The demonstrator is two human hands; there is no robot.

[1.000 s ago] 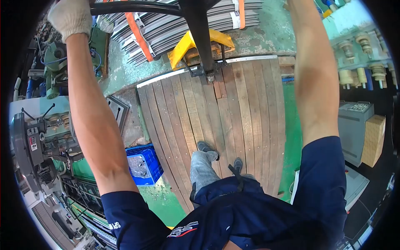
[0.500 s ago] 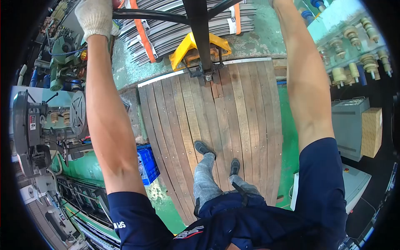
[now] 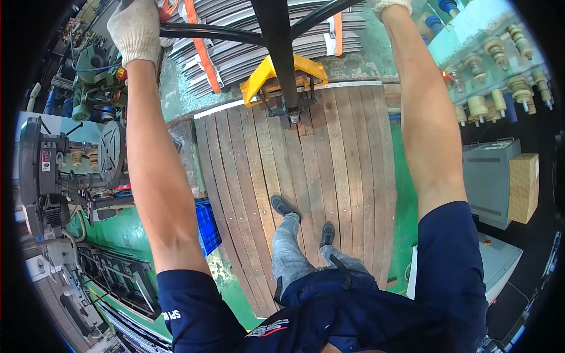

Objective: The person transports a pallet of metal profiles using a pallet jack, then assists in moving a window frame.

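Observation:
My left hand (image 3: 134, 30), in a white knit glove, is at the top left, closed at the outer end of a black bar (image 3: 212, 33). My right hand (image 3: 391, 5), also gloved, shows only its cuff and lower part at the top edge; its fingers are out of frame. The black bars branch from an upright black post (image 3: 278, 47) that runs down to a yellow pallet jack (image 3: 259, 79). Beyond it lie long grey metal strips (image 3: 235, 56) bound with orange straps (image 3: 202, 53).
I stand on a wooden plank platform (image 3: 318, 159). A blue crate (image 3: 207, 228) is left of it. Machines (image 3: 44, 176) line the left. At the right are a rack of tool holders (image 3: 495, 50), a grey cabinet (image 3: 487, 182) and a cardboard box (image 3: 522, 188).
Both gloved hands sit slightly lower in view, and more of the right glove shows. The yellow jack has shifted slightly down toward me over the planks.

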